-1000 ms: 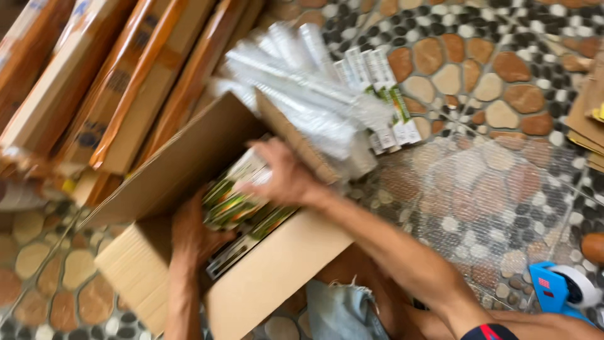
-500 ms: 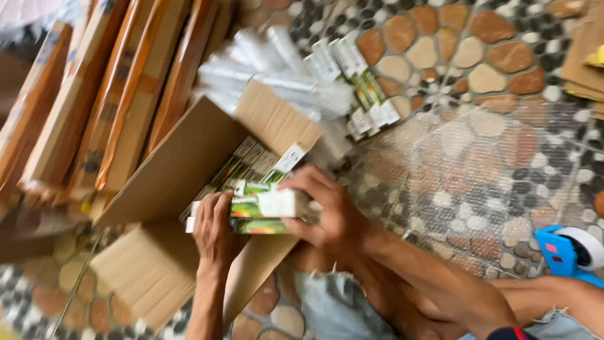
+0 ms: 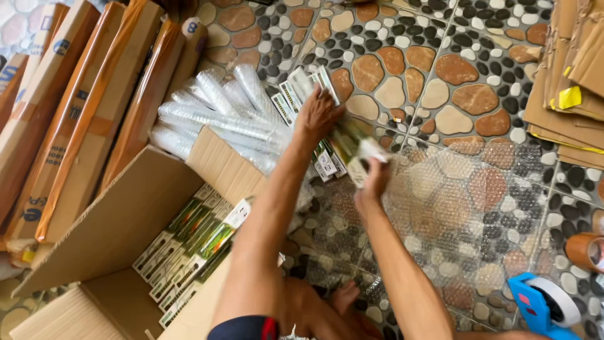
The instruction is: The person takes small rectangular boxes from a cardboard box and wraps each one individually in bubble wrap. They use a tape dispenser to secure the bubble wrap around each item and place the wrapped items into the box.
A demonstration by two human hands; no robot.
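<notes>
**Both hands on the little green-and-white boxes, middle of the frame**

In the centre of the frame, just above the middle, my left hand (image 3: pixel 319 115) is spread flat, palm down, on the row of small green-and-white boxes (image 3: pixel 301 94) lying on the pebble floor (image 3: pixel 453 69). Fingers are loose and splayed, pressing rather than gripping. My right hand (image 3: pixel 372 184) sits just below and to the right of it, pinched shut around one small box (image 3: pixel 355 151) of the same kind; its long axis tilts from upper left to lower right.

So the pile lies up and left of the right hand, touching the left one, and the left hand is the nearer of the two. The row butts against a heap of bubble-wrapped rolls (image 3: pixel 217 116) toward the upper left, so there's no room that way.

Lower left is the open cardboard carton (image 3: pixel 126 220) with more of these boxes packed in a slanted row; its flap edge comes close to my left forearm. Open room is on the right: a sheet of bubble wrap (image 3: pixel 459 214) spread flat over the floor. Far right edge has stacked flat cardboard (image 3: pixel 566 107), lower right a blue tape dispenser (image 3: pixel 544 305) and a brown tape roll (image 3: pixel 585 250), both well apart from the hands.
</notes>
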